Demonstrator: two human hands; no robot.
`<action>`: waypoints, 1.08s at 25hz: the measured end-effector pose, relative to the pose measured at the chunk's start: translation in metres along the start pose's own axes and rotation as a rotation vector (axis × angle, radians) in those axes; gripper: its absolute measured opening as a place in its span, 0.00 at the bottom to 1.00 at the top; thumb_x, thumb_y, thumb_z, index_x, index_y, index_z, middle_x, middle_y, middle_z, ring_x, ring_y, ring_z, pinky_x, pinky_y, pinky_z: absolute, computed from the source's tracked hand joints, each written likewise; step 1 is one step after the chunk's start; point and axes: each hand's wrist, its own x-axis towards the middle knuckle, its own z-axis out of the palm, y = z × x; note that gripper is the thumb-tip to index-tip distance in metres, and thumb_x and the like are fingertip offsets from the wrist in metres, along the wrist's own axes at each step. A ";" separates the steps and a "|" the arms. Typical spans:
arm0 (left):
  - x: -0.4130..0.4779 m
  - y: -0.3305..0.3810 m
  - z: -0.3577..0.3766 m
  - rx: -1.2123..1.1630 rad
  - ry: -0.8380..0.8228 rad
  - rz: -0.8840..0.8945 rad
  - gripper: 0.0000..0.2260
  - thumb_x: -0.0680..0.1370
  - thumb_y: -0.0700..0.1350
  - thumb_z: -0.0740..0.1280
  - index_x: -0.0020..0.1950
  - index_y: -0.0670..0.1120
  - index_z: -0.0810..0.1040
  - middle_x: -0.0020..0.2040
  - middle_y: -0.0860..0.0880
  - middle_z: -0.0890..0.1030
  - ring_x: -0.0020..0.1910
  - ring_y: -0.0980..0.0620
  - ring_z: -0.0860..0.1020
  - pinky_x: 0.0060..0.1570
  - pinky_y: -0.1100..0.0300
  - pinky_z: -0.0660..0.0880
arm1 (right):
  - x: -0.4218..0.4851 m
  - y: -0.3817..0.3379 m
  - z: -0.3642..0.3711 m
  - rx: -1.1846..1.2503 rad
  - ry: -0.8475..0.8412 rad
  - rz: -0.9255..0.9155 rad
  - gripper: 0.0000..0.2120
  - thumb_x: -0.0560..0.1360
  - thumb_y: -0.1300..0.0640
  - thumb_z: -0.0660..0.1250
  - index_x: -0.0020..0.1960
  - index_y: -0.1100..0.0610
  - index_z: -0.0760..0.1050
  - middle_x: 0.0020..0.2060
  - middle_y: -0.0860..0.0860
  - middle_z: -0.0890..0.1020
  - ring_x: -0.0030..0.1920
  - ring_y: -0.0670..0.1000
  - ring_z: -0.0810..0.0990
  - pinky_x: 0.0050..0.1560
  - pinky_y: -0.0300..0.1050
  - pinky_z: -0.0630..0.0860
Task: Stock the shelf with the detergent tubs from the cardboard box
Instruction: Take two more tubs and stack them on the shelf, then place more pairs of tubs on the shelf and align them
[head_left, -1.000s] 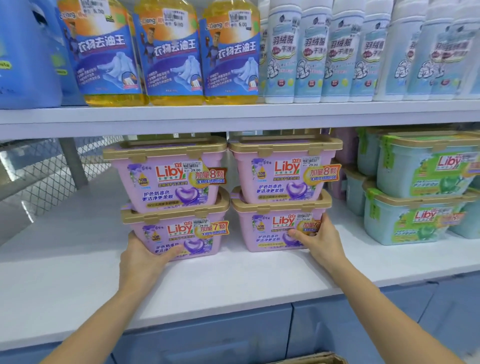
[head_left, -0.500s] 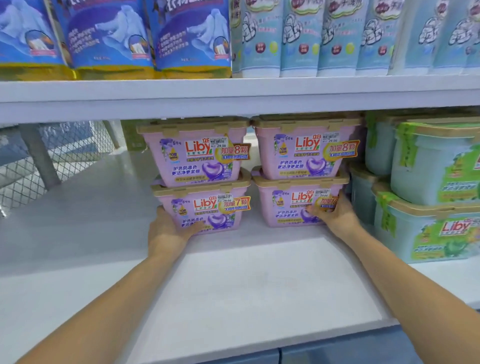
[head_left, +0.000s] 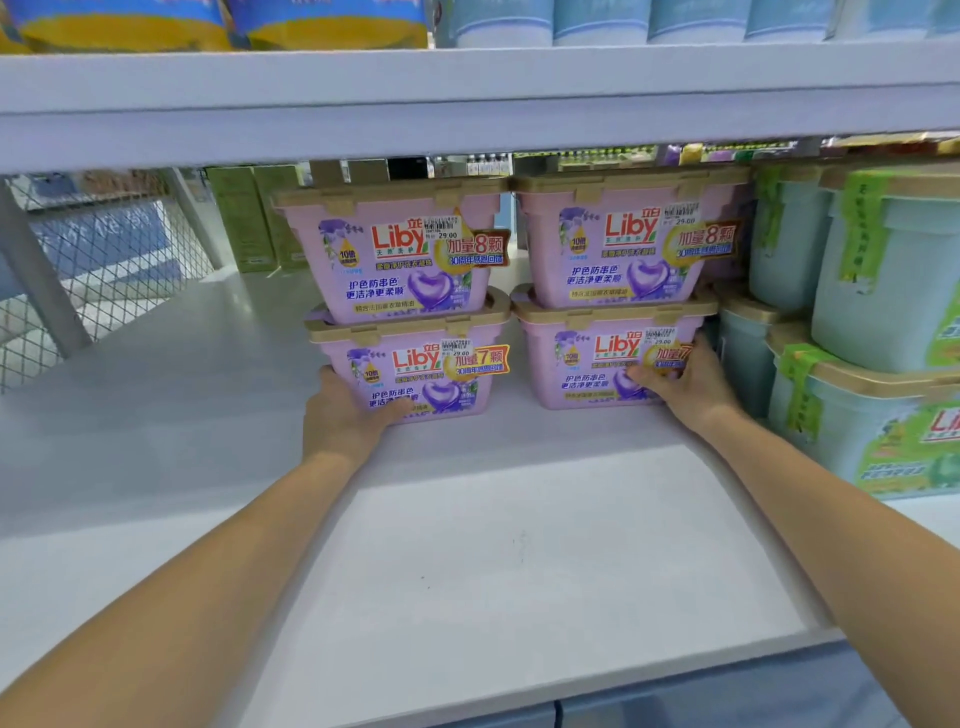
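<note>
Two stacks of pink detergent tubs with gold lids stand deep on the white shelf (head_left: 467, 545), each two high. My left hand (head_left: 345, 415) presses against the front lower left corner of the lower left tub (head_left: 415, 371). My right hand (head_left: 685, 384) lies on the front right of the lower right tub (head_left: 597, 358), fingers spread over its label. The upper left tub (head_left: 400, 254) and upper right tub (head_left: 623, 244) rest on them. The cardboard box is out of view.
Pale green tubs (head_left: 872, 322) are stacked close on the right, next to the right pink stack. A wire mesh panel (head_left: 104, 260) and a slanted post close the left end. The upper shelf board (head_left: 467, 98) hangs low overhead, carrying bottles.
Both hands have pushed the two pink stacks further back on the shelf and toward the green tubs. The camera has dropped and moved closer, so the upper shelf's bottles have slid out of view.
</note>
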 end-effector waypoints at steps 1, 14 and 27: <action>0.000 0.000 0.000 -0.006 -0.003 0.001 0.31 0.67 0.46 0.76 0.64 0.40 0.66 0.63 0.42 0.77 0.61 0.41 0.75 0.52 0.56 0.69 | -0.001 0.000 0.000 -0.003 0.012 0.001 0.32 0.67 0.65 0.73 0.67 0.62 0.64 0.59 0.51 0.75 0.56 0.48 0.74 0.54 0.37 0.73; -0.015 -0.011 -0.048 0.277 -0.186 -0.039 0.38 0.73 0.54 0.68 0.76 0.43 0.53 0.75 0.43 0.63 0.73 0.43 0.64 0.67 0.53 0.64 | -0.059 -0.017 -0.002 -0.301 0.206 0.150 0.21 0.72 0.52 0.68 0.61 0.62 0.71 0.58 0.59 0.80 0.58 0.62 0.78 0.57 0.51 0.74; -0.163 -0.016 -0.181 0.634 -0.328 0.380 0.35 0.74 0.56 0.65 0.75 0.42 0.59 0.75 0.44 0.63 0.73 0.45 0.63 0.70 0.55 0.57 | -0.237 -0.109 -0.011 -1.073 -0.244 -0.254 0.28 0.74 0.49 0.64 0.69 0.63 0.65 0.72 0.63 0.65 0.68 0.64 0.67 0.67 0.56 0.62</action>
